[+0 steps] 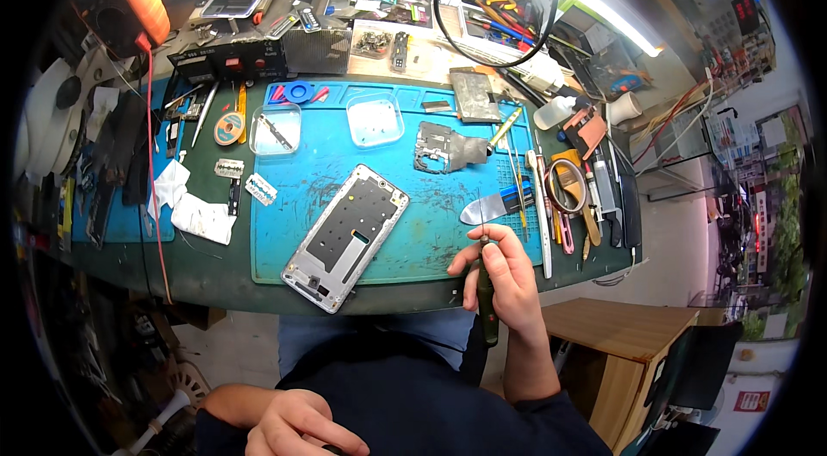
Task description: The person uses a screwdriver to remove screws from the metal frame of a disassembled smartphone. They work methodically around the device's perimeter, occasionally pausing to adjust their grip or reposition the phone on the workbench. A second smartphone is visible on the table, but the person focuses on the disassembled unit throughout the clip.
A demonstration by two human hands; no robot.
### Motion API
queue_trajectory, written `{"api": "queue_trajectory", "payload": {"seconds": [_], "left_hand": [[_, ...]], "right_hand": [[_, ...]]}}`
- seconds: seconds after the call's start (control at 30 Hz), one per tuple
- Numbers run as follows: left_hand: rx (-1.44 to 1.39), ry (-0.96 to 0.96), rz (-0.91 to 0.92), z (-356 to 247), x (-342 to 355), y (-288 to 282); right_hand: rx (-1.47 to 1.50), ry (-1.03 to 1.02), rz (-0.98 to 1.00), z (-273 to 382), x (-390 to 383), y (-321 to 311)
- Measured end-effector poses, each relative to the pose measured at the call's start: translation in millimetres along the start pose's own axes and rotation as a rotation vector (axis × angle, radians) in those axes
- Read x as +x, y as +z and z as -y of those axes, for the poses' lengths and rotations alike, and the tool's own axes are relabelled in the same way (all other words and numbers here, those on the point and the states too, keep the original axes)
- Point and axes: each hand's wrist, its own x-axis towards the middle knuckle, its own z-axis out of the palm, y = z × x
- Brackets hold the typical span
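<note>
Currently, the right hand [510, 284] grasps a green-handled screwdriver [488, 314]; left of that grip, the grey phone frame [345, 236] lies on the blue mat [413, 258], and just beyond the grip sits a flat metal blade [471, 213]. Nearer the body, whether the left hand [297, 426] holds anything I cannot tell.

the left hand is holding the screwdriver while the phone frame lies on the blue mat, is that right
Not quite: the head view shows the right hand, not the left hand, holding the screwdriver. The phone frame does lie on the blue mat.
</note>
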Motion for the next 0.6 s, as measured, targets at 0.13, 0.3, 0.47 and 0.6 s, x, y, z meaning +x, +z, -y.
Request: {"api": "queue_trajectory", "payload": {"seconds": [0.13, 0.3, 0.47, 0.6], "left_hand": [[0.014, 0.011, -0.001, 4.4, 2.3, 0.4], [0.035, 0.006, -0.026, 6.3, 3.6, 1.0], [0.023, -0.012, -0.052, 6.5, 0.1, -3.6], [0.028, -0.078, -0.121, 0.7, -4.2, -5.0]], "right_hand": [[-0.006, 0.015, 0.014, 2.1, 1.4, 0.0], [0.008, 0.030, 0.013, 2.9, 0.5, 0.7], [0.002, 0.037, -0.003, 5.3, 0.7, 3.8], [0.032, 0.045, -0.022, 4.5, -0.3, 4.1]]}}
